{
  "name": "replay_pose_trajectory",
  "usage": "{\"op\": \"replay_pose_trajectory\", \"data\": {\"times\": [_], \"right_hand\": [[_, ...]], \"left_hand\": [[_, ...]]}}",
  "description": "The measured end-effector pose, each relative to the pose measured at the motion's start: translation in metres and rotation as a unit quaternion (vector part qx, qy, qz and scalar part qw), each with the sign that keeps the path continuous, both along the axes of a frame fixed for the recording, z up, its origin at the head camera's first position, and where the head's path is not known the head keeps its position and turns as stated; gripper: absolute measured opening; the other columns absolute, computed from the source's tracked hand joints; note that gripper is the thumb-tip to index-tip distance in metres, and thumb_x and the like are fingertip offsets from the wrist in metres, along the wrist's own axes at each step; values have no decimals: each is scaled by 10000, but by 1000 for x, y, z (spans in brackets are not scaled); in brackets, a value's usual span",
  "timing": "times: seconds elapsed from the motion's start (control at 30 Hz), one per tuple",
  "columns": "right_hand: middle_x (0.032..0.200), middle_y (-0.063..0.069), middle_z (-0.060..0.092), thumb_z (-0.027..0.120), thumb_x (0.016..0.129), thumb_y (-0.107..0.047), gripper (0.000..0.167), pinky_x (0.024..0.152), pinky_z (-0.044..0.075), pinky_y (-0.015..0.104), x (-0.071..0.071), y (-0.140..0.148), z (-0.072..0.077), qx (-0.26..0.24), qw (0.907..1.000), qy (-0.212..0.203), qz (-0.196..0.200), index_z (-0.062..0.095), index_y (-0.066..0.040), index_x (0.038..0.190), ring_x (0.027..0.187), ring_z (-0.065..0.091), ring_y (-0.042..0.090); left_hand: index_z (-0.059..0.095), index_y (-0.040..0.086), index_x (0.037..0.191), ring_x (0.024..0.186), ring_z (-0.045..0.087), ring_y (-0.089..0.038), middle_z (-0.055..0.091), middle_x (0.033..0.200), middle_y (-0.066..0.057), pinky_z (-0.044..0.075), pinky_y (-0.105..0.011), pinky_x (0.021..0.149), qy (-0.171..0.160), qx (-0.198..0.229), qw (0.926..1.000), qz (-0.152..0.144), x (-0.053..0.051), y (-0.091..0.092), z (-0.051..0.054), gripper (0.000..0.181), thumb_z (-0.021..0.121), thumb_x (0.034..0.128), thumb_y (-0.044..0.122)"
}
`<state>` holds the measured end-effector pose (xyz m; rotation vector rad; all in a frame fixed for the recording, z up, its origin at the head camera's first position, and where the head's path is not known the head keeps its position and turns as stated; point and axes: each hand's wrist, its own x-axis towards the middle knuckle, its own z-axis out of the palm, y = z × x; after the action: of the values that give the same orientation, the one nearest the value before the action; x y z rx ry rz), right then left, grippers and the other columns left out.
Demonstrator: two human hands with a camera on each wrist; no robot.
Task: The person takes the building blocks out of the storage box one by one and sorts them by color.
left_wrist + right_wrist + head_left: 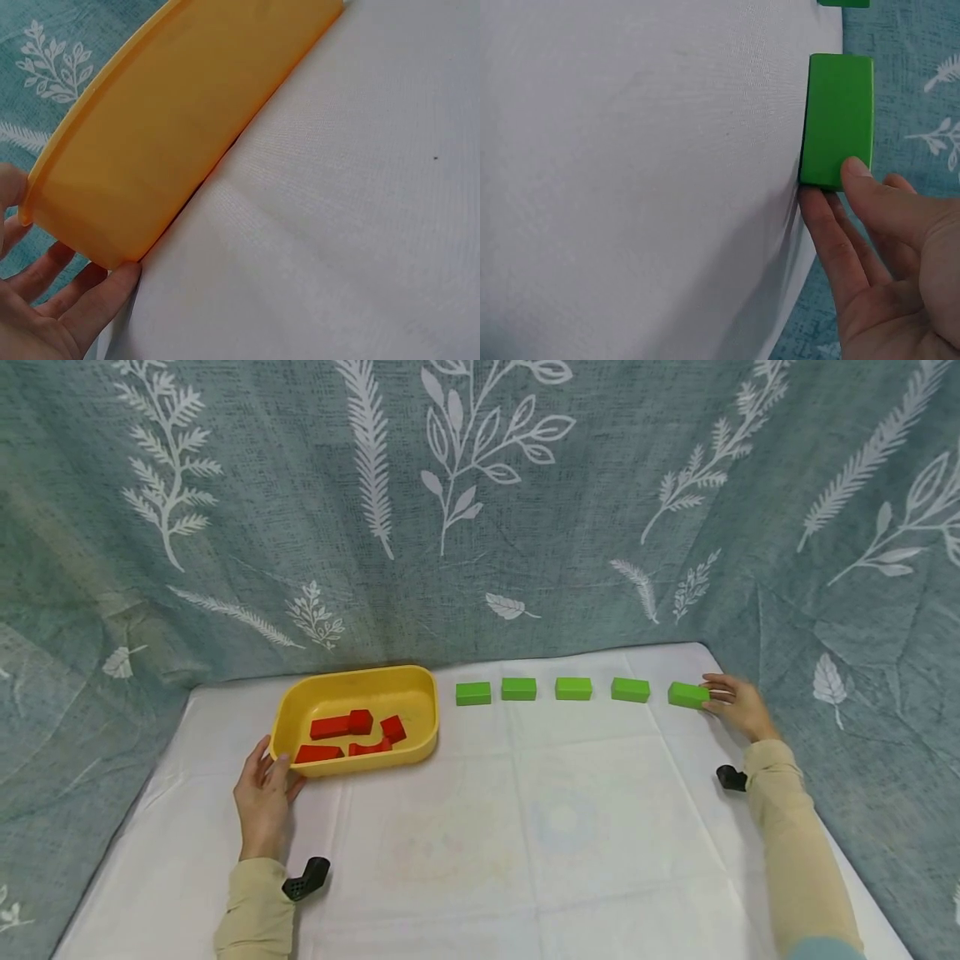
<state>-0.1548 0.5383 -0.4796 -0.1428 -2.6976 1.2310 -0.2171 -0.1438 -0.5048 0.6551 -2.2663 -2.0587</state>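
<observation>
The left hand (262, 802) is at the lower left corner of a yellow tray (429, 727); in the left wrist view the hand (56, 307) grips that corner, thumb over the rim and fingers against the wall (150, 127). Red blocks (320, 753) lie inside the tray. At the right end of a row of green blocks, the right hand (742, 708) holds the end of the last green block (687, 696). The right wrist view shows the right hand (892, 262) with its thumb on the near end of this block (838, 112) and fingers against its end.
Four other green blocks, from the leftmost (473, 693) to the one beside the held block (630, 690), lie spaced along the back of the white-covered table (450, 860). A patterned green-blue cloth (480, 593) hangs behind the table and shows along its sides.
</observation>
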Motion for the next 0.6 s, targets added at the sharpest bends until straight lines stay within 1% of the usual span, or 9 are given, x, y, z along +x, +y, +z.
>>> {"op": "replay_pose_trajectory", "data": {"times": [0.07, 0.2, 0.23, 0.27, 0.3, 0.37, 0.43, 0.5, 0.6], "right_hand": [[1262, 410, 506, 604, 889, 141, 495, 810, 439, 25, 1, 1, 0, 18, 10000, -12, -2, 425, 195, 1347, 1123, 525, 464], [1286, 397, 502, 621, 893, 111, 517, 782, 420, 22, 1, -2, 3, 90, 9998, -171, -57, 421, 174, 1366, 1154, 523, 485], [1291, 394, 500, 628, 892, 104, 522, 828, 458, 72, 1, -3, 4, 122, 9997, -198, -85, 422, 171, 1367, 1168, 514, 490], [1303, 388, 497, 634, 893, 93, 527, 877, 487, 136, 1, -4, 6, 161, 9995, -233, -124, 423, 165, 1371, 1189, 499, 493], [1321, 381, 487, 639, 898, 75, 534, 929, 498, 211, 1, -6, 8, 188, 9993, -280, -156, 420, 156, 1379, 1229, 454, 515], [1353, 360, 475, 650, 903, 43, 541, 1008, 479, 394, 0, -10, 14, 285, 9989, -296, -215, 429, 134, 1388, 1268, 422, 502], [1372, 343, 468, 652, 907, 26, 533, 1030, 417, 554, -5, -16, 20, 386, 9987, -236, -223, 445, 113, 1390, 1277, 414, 495], [1384, 325, 467, 654, 912, 8, 524, 1028, 417, 561, -11, -25, 26, 495, 9985, -195, -148, 459, 90, 1392, 1263, 432, 489], [1362, 322, 486, 658, 908, 17, 501, 1002, 443, 556, -23, -41, 33, 621, 9980, -94, 82, 482, 89, 1371, 1228, 466, 491]], "left_hand": [[300, 358, 1534, 1329, 434, -250, 328, 1555, -59, 490, -201, 891, -5, 49, 10000, 8, 0, 1, 0, 534, 474, 1030, 342], [304, 368, 1530, 1335, 434, -247, 323, 1562, -47, 496, -177, 882, -2, 52, 10000, 20, 0, 1, -1, 530, 475, 1029, 349], [312, 372, 1526, 1329, 436, -243, 329, 1557, -45, 498, -171, 873, -5, 113, 9999, 50, 0, 1, -1, 526, 478, 1028, 347], [310, 368, 1528, 1323, 442, -241, 335, 1552, -51, 501, -175, 878, 2, 70, 10000, 42, 0, 1, -1, 527, 477, 1028, 347], [313, 367, 1527, 1317, 446, -239, 341, 1548, -54, 503, -176, 879, 1, 69, 10000, 51, 0, 1, -1, 526, 479, 1028, 345], [317, 360, 1527, 1303, 453, -234, 350, 1539, -63, 507, -178, 878, 19, 83, 9999, 57, 1, 2, -1, 526, 482, 1027, 339], [319, 354, 1527, 1293, 460, -230, 359, 1531, -72, 506, -200, 897, 45, 94, 9999, 56, 1, 2, -1, 529, 486, 1026, 339], [316, 350, 1529, 1290, 464, -229, 363, 1527, -76, 501, -220, 919, 72, 82, 9999, 37, 1, 2, 0, 533, 488, 1025, 343], [315, 346, 1530, 1289, 466, -230, 364, 1523, -78, 503, -217, 919, 102, 136, 9999, 16, 1, 1, 0, 534, 490, 1025, 339]]}}
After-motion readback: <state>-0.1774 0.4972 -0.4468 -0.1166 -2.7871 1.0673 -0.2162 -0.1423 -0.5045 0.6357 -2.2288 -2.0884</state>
